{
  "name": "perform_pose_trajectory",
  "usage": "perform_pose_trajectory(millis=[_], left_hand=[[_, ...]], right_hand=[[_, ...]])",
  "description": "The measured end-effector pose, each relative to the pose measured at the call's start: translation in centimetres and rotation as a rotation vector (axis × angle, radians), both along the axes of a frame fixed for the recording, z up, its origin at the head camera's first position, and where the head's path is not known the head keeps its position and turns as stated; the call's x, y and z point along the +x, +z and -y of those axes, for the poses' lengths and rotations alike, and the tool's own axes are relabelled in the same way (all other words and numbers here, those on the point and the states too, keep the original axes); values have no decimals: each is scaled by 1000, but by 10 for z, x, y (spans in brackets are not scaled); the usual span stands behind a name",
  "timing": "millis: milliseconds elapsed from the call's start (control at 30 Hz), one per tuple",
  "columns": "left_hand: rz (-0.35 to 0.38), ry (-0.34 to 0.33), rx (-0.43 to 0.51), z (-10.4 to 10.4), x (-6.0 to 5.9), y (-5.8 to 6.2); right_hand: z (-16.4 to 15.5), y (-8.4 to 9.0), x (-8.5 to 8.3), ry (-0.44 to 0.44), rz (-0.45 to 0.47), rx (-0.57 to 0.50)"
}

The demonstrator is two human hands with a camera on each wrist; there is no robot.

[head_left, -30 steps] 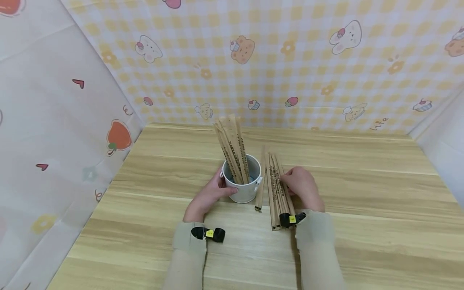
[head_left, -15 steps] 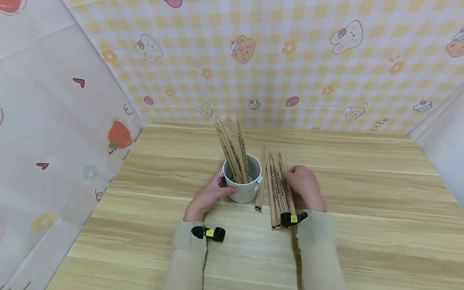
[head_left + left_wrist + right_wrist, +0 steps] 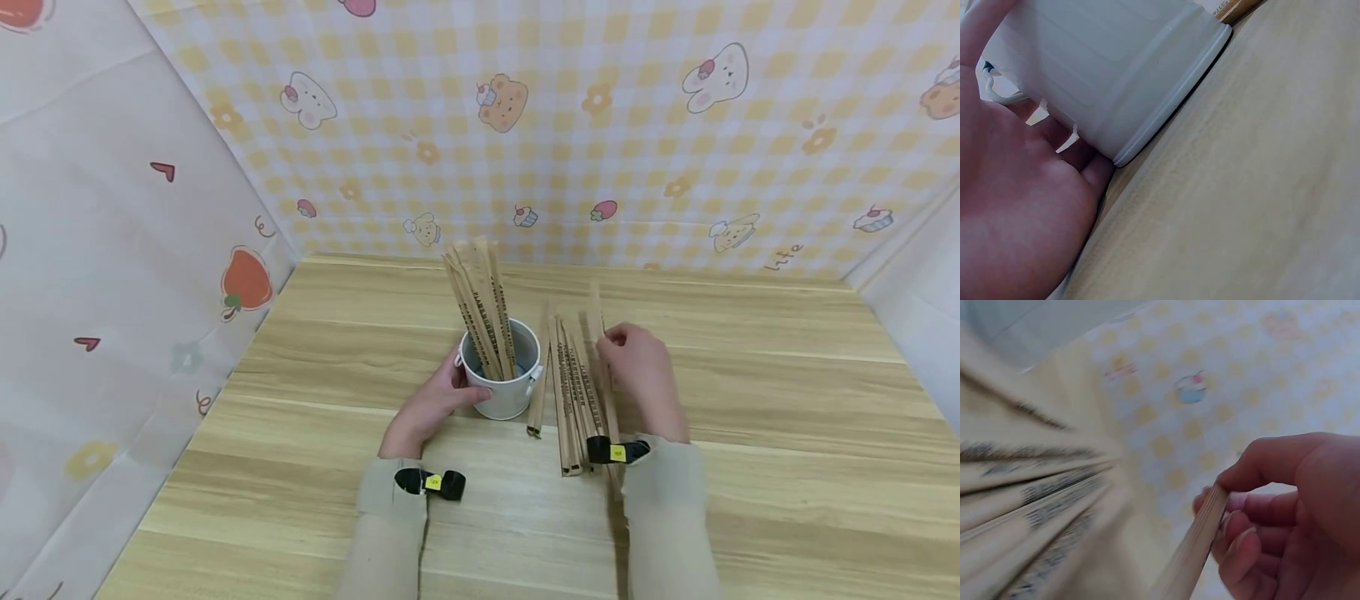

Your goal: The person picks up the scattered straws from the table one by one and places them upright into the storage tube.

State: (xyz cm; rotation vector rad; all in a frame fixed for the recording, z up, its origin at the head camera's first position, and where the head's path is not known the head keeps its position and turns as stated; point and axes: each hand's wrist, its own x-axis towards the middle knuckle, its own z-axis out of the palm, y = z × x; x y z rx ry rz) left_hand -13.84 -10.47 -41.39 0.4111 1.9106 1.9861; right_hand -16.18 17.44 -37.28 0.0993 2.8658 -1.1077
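A small white metal bucket (image 3: 504, 392) stands on the wooden table (image 3: 750, 400) with several paper-wrapped chopstick packs (image 3: 480, 308) upright in it. My left hand (image 3: 431, 404) grips the bucket's left side; the left wrist view shows the palm (image 3: 1016, 206) against the bucket wall (image 3: 1116, 69). Right of the bucket lies a row of several more packs (image 3: 570, 392). My right hand (image 3: 641, 375) pinches one pack (image 3: 600, 333) and lifts its far end off the row. In the right wrist view, the fingers (image 3: 1272, 506) hold that pack (image 3: 1194, 550).
One pack (image 3: 540, 375) lies apart, between the bucket and the row. Patterned cloth walls (image 3: 570, 125) close in the table at the back and left. Bare tabletop stretches to the right and toward the front edge.
My right hand has gone from resting on the row of packs to pinching one and raising it, shifting a little to the right. The left hand and bucket have stayed still.
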Motion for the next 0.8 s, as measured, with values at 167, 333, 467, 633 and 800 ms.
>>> perform_pose_trajectory(millis=[167, 333, 467, 633, 800], left_hand=[[-2, -5, 6, 0, 0, 0], [-4, -6, 9, 0, 0, -1], [-7, -9, 5, 0, 0, -1], [-12, -8, 12, 0, -1, -1], [-11, -7, 15, 0, -1, -1]], right_hand=[[3, 28, 7, -73, -175, -93], [8, 49, 17, -173, -419, -233], [12, 61, 24, -217, -578, -382], [22, 75, 33, -212, -675, -532], [33, 91, 45, -184, -732, -574]])
